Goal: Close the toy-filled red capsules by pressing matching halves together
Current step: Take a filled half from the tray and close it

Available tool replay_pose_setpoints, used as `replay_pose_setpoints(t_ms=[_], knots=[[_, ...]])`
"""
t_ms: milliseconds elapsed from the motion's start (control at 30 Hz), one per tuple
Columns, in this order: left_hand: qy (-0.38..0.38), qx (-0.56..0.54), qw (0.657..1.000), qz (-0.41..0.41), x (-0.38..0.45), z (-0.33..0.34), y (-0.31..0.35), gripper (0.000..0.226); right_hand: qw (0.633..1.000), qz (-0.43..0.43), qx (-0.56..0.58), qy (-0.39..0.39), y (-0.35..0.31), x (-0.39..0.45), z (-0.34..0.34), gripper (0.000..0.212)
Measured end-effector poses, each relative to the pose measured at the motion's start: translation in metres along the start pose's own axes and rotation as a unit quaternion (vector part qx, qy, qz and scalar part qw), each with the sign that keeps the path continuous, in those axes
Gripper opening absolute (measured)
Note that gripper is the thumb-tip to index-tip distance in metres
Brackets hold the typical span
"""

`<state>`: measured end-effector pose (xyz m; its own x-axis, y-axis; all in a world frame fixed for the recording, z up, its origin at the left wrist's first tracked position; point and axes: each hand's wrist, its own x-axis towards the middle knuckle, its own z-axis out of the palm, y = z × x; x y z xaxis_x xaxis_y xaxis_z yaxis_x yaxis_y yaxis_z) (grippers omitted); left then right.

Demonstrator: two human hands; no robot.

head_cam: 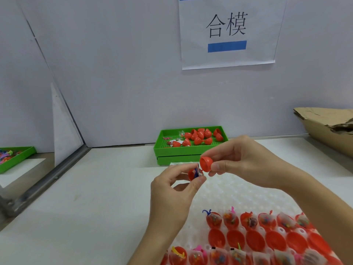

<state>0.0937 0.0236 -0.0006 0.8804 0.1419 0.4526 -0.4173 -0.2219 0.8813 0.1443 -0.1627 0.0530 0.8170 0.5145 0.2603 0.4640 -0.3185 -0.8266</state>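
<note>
One empty red half (206, 163) is pinched in the right hand (246, 161), just beside one toy-filled half (192, 174) pinched in the left hand (172, 190), above the white tray (238, 192). Tray nearest rows: six filled halves, six empty halves (256, 240). Green tray (191, 145) behind.

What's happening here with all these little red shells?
A person is closing toy capsules. The left hand holds a red half with a toy in it; the right hand pinches an empty red half just above it, not yet pressed on. More filled halves wait in the white tray.
</note>
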Motion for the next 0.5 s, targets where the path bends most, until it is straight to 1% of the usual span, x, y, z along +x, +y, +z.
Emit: replay_pose_setpoints(t_ms=[133,233,333,400,500], knots=[[0.006,0.034,0.999,0.017,-0.0013,0.0007,-0.0024,0.028,1.0,-0.009,-0.029,0.0,-0.003,-0.0015,0.005,0.022],[0.022,0.053,0.998,0.028,-0.0017,0.002,-0.0035,0.034,0.997,-0.001,-0.081,0.01,-0.0044,-0.0007,0.0091,0.023],[0.025,0.074,0.996,0.049,-0.0011,0.0024,-0.0044,0.029,0.991,-0.004,-0.13,0.015,-0.0063,-0.0004,0.0109,0.024],[0.022,0.096,0.993,0.072,-0.0012,0.0018,-0.0046,0.022,0.991,-0.009,-0.131,0.016,-0.0068,-0.0008,0.0108,0.024],[0.019,0.088,0.992,0.091,-0.0013,0.0002,-0.0035,0.026,0.994,-0.014,-0.109,0.017,-0.006,-0.0009,0.0095,0.023]])
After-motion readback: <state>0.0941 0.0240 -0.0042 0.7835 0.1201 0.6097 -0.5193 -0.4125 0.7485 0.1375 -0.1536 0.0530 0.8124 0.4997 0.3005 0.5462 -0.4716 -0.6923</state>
